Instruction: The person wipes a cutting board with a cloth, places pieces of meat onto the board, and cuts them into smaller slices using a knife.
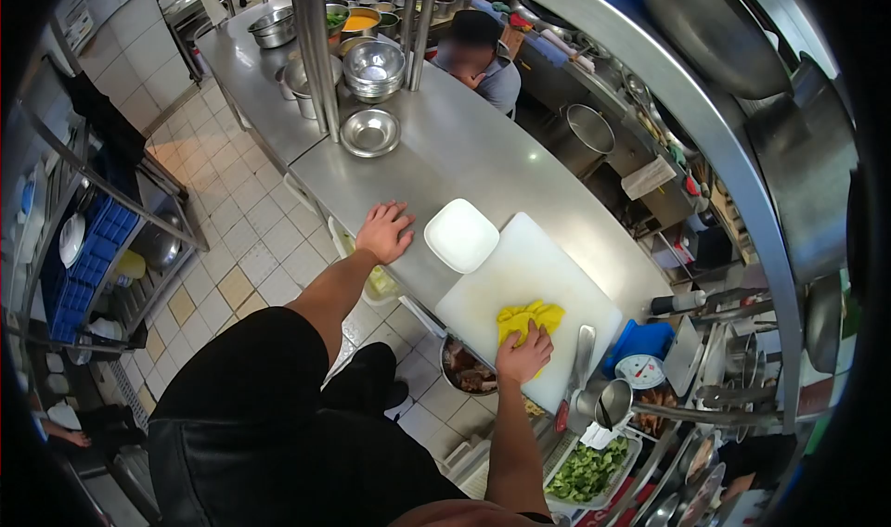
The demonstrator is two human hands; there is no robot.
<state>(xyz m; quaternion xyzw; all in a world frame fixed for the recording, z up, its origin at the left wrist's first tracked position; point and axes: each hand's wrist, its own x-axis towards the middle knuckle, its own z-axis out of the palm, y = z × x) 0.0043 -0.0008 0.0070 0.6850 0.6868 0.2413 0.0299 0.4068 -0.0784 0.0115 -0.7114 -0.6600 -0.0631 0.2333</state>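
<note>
Your right grip (525,353) lies over cloth (529,316), fingers on top; can't tell whether they pinch it or only press. Cloth sits bunched mid-board (520,258). Your left grip (385,234) holds nothing: palm down, fingers spread on counter (473,147), perhaps bracing you. Step in hand looks like wiping board. Next stroke likely calls for flat, even pressure, clear of knife (584,353) along board's right edge. Dish (461,236) by far left edge may need shifting if you wipe there.
</note>
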